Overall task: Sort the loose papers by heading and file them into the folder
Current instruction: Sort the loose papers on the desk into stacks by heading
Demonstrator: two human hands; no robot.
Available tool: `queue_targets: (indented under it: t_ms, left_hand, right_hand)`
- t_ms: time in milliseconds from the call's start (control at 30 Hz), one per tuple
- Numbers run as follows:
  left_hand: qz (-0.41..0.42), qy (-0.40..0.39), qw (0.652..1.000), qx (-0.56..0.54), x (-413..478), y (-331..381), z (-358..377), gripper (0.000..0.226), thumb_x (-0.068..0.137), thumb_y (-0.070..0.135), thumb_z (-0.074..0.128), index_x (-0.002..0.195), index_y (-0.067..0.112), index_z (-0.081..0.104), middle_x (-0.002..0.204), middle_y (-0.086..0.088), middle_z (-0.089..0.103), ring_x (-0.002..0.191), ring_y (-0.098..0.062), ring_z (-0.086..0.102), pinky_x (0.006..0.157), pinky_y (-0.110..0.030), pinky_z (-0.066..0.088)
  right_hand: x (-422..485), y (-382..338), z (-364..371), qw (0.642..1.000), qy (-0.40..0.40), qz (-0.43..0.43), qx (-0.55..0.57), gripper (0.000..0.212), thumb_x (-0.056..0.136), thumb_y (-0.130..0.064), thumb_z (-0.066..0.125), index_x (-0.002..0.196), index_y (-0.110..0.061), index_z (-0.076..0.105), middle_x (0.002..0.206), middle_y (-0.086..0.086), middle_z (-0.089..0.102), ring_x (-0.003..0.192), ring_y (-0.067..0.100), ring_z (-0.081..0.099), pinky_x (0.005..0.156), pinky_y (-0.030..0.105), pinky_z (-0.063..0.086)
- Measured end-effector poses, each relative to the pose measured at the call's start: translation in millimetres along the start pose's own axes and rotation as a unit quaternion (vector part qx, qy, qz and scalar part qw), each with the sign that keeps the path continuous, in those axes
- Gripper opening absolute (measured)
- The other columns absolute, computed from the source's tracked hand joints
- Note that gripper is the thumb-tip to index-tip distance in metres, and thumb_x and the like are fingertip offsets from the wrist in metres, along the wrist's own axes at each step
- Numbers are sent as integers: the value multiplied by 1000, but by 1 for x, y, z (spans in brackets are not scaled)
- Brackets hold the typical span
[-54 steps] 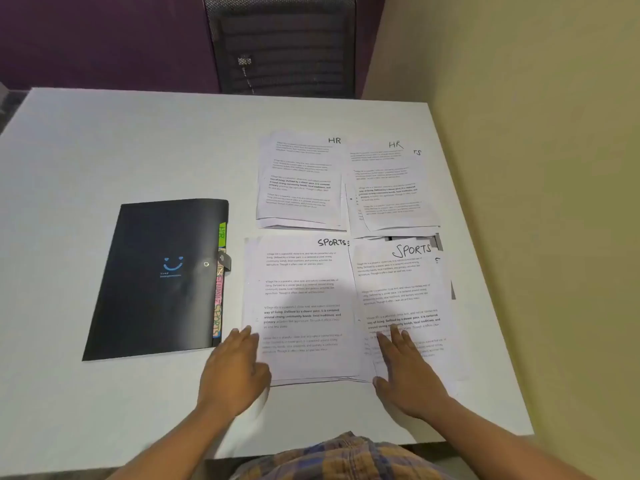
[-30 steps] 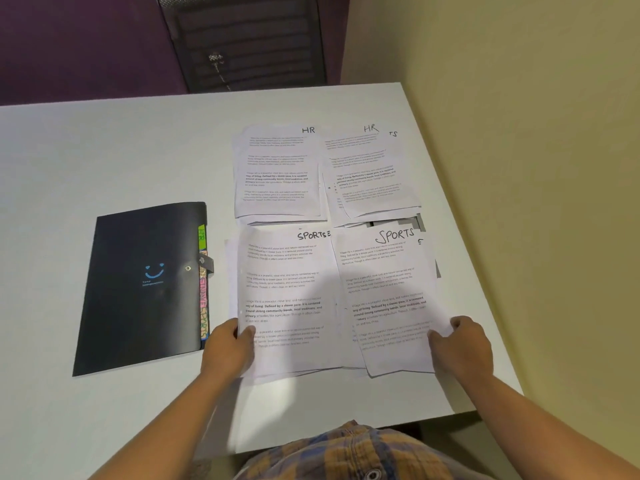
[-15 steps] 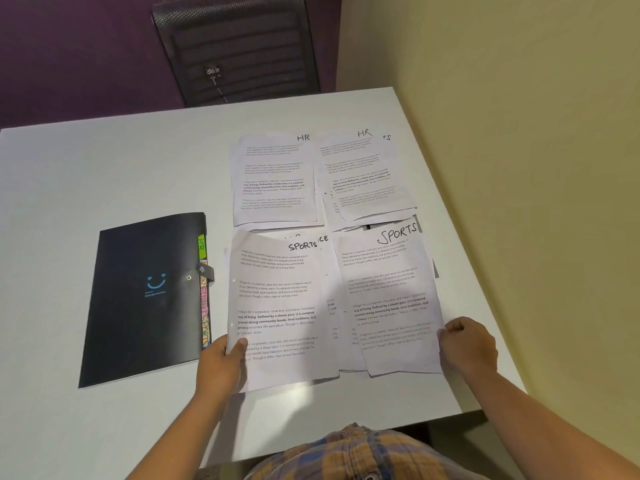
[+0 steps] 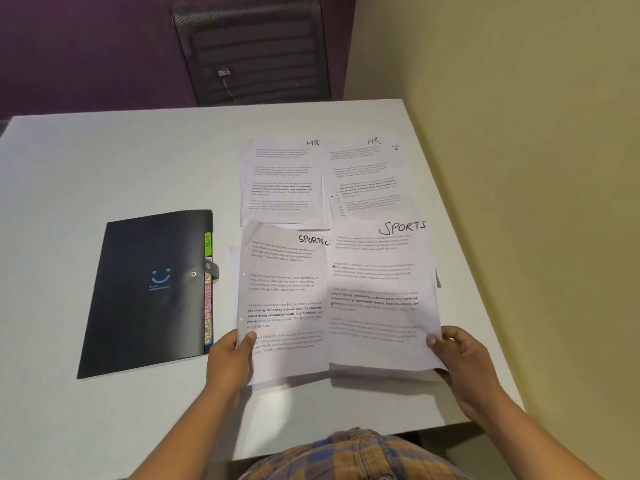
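head: pinching left sports sheet (image 4: 284, 299) at bottom-left corner with left hand (image 4: 228, 358), right sports sheet (image 4: 381, 289) at bottom-right corner with right hand (image 4: 464, 362), thumbs on top. left hr pile (image 4: 282, 181) and right hr pile (image 4: 367, 181) just beyond. closed black folder (image 4: 149, 289) left of them on worktop (image 4: 104, 168).

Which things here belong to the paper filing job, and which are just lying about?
Part of the job: left white paper sheet headed SPORTS; right white paper sheet headed SPORTS; left white paper sheet headed HR; right white paper sheet headed HR; black plastic folder with coloured tabs.

Just lying about: black mesh chair; white table, only the work surface.
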State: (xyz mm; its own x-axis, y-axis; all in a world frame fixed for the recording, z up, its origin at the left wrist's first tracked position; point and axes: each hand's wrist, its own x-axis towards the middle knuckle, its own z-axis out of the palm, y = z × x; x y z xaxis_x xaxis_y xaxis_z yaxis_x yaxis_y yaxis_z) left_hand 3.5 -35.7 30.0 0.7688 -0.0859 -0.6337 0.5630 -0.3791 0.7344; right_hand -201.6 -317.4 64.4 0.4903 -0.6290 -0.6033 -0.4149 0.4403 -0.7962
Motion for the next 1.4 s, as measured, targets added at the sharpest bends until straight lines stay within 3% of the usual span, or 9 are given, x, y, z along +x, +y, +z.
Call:
queue_targets:
  t_ms: [200,367,467,600,700,833,967,1167,1400]
  left_hand:
    - [-20,-44,996,-70,-12,12,7,17,97,15,57,111,18,66,96,2,73,85,-13,69,73,-24,51]
    - [-38,-111,989,-92,-27,20,6,16,99,17,54,103,20,70,90,-1,78,67,-9,73,52,-19,54]
    - [-46,-153,983,-88,-31,21,7,21,98,22,54,111,16,70,101,-8,77,82,-18,75,59,-25,57]
    - [-48,-184,981,-38,-38,23,10,27,100,35,48,109,22,71,105,-5,76,92,-22,73,72,-29,55]
    - [-64,-142,988,-11,-43,29,15,35,102,48,35,93,33,65,94,4,72,82,-12,67,66,-25,49]
    - [1,-148,986,-74,-38,28,15,19,97,18,58,113,12,65,105,-10,75,88,-20,74,63,-23,58]
    - [64,-116,988,-79,-31,35,15,37,85,-14,62,113,10,64,102,-4,75,84,-10,74,65,-19,57]
    - [165,-69,981,-72,-28,57,16,35,86,-16,59,100,14,69,88,6,78,85,-11,73,71,-19,57]
    - [256,-22,966,2,-26,66,22,11,87,-1,66,77,3,67,56,3,60,56,2,56,65,-19,49]
  right_hand:
    - [-11,10,38,998,-52,22,-29,13,90,-6,67,101,1,66,97,18,76,89,34,73,82,47,59]
    - [5,11,61,986,-58,-3,-157,35,85,-28,76,116,-22,62,114,0,68,102,21,68,89,46,58]
    - [19,-2,72,988,-89,43,-122,42,89,-38,70,125,-21,58,118,0,70,101,22,71,80,37,60]
    - [20,-12,86,983,-151,28,-99,21,96,-12,62,117,-14,68,115,6,74,99,21,73,83,33,60]
    - [16,-16,92,985,-152,20,-75,23,96,-1,58,117,-9,66,112,10,74,97,22,73,75,28,60]
    - [11,-21,92,985,-164,23,-38,25,96,4,55,117,-7,65,109,11,75,96,24,74,72,28,60]
    - [6,-30,86,979,-154,-48,-128,22,95,-1,59,109,-15,68,104,2,77,89,11,74,70,21,59]
    - [8,-52,84,961,-107,-173,-185,17,92,-12,66,104,-24,70,102,-8,76,95,13,71,83,38,60]
    - [1,-60,90,962,-87,-225,-127,23,91,-11,68,100,-32,67,98,-11,74,90,3,71,76,21,57]
